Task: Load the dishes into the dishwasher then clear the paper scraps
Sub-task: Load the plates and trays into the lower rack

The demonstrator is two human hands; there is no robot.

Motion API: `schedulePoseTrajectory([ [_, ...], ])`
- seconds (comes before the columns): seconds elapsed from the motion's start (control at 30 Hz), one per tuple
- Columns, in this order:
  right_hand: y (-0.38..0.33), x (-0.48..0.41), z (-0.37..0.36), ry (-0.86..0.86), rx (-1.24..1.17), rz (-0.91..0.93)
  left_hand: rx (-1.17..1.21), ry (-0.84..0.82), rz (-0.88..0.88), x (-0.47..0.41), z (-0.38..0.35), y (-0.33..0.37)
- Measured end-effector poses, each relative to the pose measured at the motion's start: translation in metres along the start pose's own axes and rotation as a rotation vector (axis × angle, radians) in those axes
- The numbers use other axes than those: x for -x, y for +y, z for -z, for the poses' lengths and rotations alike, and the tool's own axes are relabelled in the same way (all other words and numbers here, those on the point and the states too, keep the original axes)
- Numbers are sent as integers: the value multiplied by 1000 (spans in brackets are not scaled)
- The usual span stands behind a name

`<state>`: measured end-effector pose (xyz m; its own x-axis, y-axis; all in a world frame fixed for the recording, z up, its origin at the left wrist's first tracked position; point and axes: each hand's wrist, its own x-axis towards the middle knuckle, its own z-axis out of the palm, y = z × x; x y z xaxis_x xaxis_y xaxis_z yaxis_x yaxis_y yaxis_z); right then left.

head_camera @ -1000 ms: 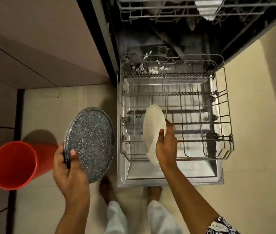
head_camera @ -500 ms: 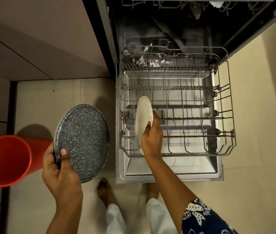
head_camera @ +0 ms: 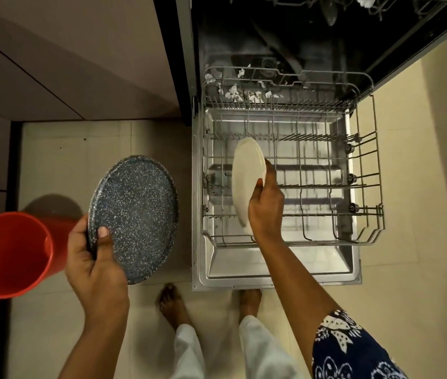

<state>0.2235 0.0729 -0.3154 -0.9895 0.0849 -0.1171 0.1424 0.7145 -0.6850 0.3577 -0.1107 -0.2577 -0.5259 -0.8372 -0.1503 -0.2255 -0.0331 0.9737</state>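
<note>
My right hand (head_camera: pixel 266 207) grips a white plate (head_camera: pixel 247 176) by its rim and holds it on edge in the left part of the pulled-out lower rack (head_camera: pixel 364 236) of the open dishwasher (head_camera: pixel 277 274). My left hand (head_camera: pixel 92 258) holds a large dark speckled plate (head_camera: pixel 137 214) by its lower left edge, tilted, over the floor left of the dishwasher. White paper scraps (head_camera: pixel 244 93) lie scattered at the back of the lower rack.
A red bucket (head_camera: pixel 6 255) stands on the floor at the far left. The upper rack (head_camera: pixel 326 1) shows at the top edge, with something white in it. My bare feet are at the door's front edge. Cabinet fronts run along the left.
My right hand has kept the white plate on edge in the rack's left part, with only small shifts in tilt. The speckled plate stays in my left hand.
</note>
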Motion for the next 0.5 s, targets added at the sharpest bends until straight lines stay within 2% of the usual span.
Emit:
schedulePoseTrajectory([
  [0.2, 20, 5, 20, 71, -44, -47, 41, -30, 32, 5, -3, -7],
  [0.5, 19, -3, 2, -5, -7, -108, 76, -52, 64, 16, -9, -9],
])
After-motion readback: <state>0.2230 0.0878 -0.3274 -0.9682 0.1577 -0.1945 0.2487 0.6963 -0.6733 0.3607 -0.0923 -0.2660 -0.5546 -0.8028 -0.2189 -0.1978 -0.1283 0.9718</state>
